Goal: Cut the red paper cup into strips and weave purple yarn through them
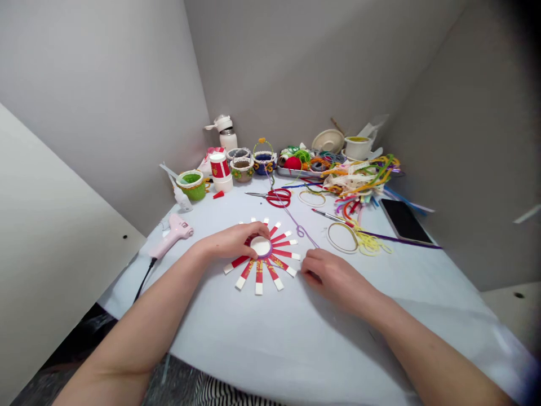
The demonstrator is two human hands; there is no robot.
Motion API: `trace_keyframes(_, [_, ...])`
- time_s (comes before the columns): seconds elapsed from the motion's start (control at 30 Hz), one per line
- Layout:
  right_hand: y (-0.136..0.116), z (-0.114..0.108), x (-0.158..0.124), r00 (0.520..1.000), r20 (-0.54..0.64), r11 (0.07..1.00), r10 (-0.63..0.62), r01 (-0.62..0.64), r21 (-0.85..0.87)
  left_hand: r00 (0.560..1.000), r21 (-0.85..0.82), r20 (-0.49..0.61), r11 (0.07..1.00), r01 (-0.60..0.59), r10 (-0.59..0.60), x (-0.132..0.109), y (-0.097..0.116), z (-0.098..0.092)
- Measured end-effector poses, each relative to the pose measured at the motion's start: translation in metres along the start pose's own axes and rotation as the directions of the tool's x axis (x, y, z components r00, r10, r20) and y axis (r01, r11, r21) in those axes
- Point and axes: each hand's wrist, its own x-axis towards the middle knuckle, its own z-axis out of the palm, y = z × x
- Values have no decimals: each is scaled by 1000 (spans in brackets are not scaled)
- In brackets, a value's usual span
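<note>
A red and white paper cup (259, 275), cut into strips that fan out flat around its round base, lies on the table in front of me. My left hand (230, 239) grips it at the middle, thumb and fingers pressed around the base. Purple yarn (300, 230) circles the base close to those fingers. More of this yarn, with a loose loop in it, runs from the back of the table to my right hand (333, 276). The fingers of that hand are closed on the yarn, just right of the strips; their tips are partly hidden.
Red-handled scissors (278, 197) lie behind the cup, with a pen (332, 217) and a tape roll (342, 237) to the right. A pink glue gun (172, 235) is at left. Small decorated baskets (193, 186), a yarn pile (359, 177) and a phone (406, 220) stand farther out.
</note>
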Motion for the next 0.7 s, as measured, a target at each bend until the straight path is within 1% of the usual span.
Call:
trace_keyframes(0.07, [3, 1, 4, 996, -38, 997, 82, -82, 1, 1000, 0, 7, 1000, 8, -8, 0, 2, 0])
trace_keyframes(0.13, [6, 3, 10, 988, -80, 991, 134, -131, 36, 1000, 10, 15, 1000, -2, 2, 1, 3, 1])
trace_keyframes(0.27, [12, 11, 23, 975, -161, 982, 156, -136, 129, 997, 16, 42, 998, -61, 60, 1, 8, 5])
trace_keyframes(0.33, [16, 17, 29, 956, -232, 979, 180, -152, 133, 994, 9, 63, 996, -85, 84, 2, 11, 6])
trace_keyframes(0.43, [21, 23, 36, 915, -324, 970, 239, -211, 120, 992, 14, 81, 995, -98, 97, 2, 14, 9])
trace_keyframes(0.47, [22, 24, 37, 911, -326, 967, 252, -224, 121, 992, 19, 79, 995, -97, 95, 2, 15, 9])
trace_keyframes(0.57, [24, 25, 39, 920, -285, 962, 268, -239, 133, 994, 12, 65, 996, -89, 88, 3, 14, 11])
trace_keyframes(0.7, [24, 26, 39, 923, -274, 961, 271, -243, 134, 996, -50, -8, 995, -89, 89, 4, 9, 12])
